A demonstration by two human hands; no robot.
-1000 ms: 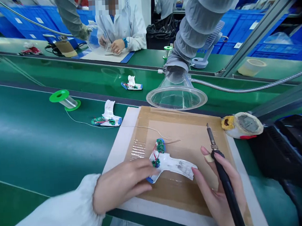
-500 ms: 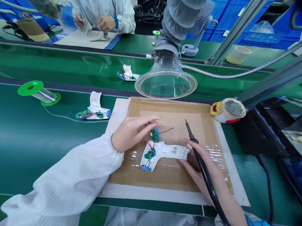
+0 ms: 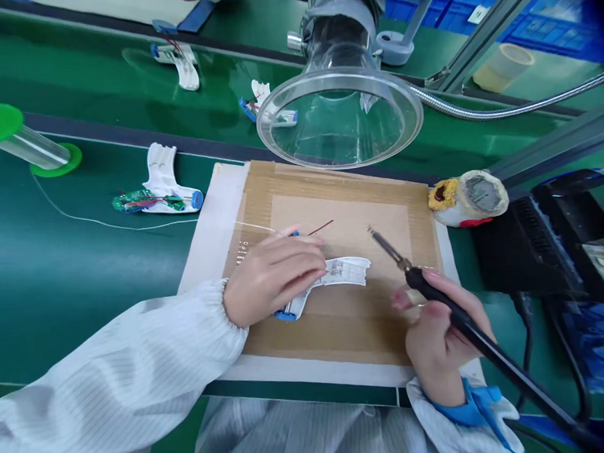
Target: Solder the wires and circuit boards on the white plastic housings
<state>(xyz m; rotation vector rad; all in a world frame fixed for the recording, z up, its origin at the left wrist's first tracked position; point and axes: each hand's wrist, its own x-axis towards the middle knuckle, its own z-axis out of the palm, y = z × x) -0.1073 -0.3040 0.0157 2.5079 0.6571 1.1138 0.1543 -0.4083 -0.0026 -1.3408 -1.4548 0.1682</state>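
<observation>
My left hand (image 3: pixel 274 278) lies curled over a white plastic part with a blue end (image 3: pixel 341 273), and its fingers hide the small green circuit boards. Only a short red wire (image 3: pixel 322 226) and a thin white wire (image 3: pixel 259 226) show past the fingertips. My right hand (image 3: pixel 439 334) grips a black soldering iron (image 3: pixel 435 295) like a pen, a little to the right of the white part. The iron's metal tip (image 3: pixel 383 244) points up and left, clear of the part. Both hands rest over a brown taped cardboard mat (image 3: pixel 342 218).
A clear fume-extractor funnel (image 3: pixel 340 118) hangs just above the mat. To the left stand a green solder spool (image 3: pixel 7 126) and another white part with a green board (image 3: pixel 163 192). A tip-cleaning holder (image 3: pixel 468 199) and a black soldering station (image 3: pixel 523 250) sit to the right.
My left hand has come down from above the boards onto the white part, covering them. The soldering iron has swung, its tip now pointing up and left. The view has tilted down.
</observation>
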